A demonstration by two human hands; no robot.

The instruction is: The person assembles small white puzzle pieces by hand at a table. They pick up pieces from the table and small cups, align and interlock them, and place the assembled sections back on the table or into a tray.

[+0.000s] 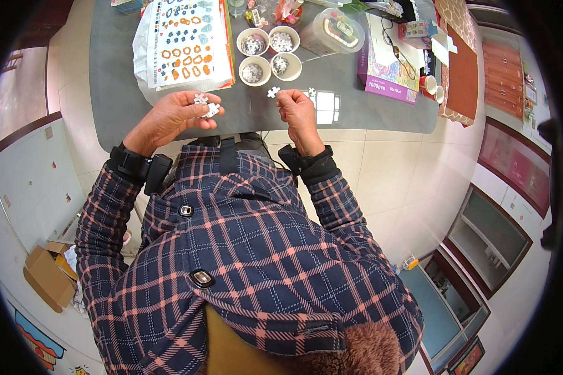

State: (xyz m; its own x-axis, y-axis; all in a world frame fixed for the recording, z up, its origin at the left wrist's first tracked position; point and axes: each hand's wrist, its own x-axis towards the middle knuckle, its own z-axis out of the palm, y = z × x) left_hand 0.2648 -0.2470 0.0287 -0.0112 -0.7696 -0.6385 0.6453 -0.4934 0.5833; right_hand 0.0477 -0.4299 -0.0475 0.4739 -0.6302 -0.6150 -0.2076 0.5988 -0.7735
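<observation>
My left hand (181, 117) is cupped palm up near the table's front edge, its fingers curled around several white jigsaw puzzle pieces (211, 110). In my right hand (298, 115), thumb and forefinger pinch a single white puzzle piece (273, 92) above the table. One more pale puzzle piece (312, 92) shows just right of that hand; whether it lies on the table is hard to tell. Beyond both hands, paper cups hold heaps of pieces: a near left cup (254, 71), a near right cup (287, 67), a far left cup (253, 42) and a far right cup (284, 40).
The grey table (116, 69) carries a printed sheet (184, 44) at left. A clear plastic tub (339, 31) stands behind the cups. To the right are a purple puzzle box (388, 87), eyeglasses (396, 51) and paper cups on their sides (429, 84). A cardboard box (47, 278) sits lower left.
</observation>
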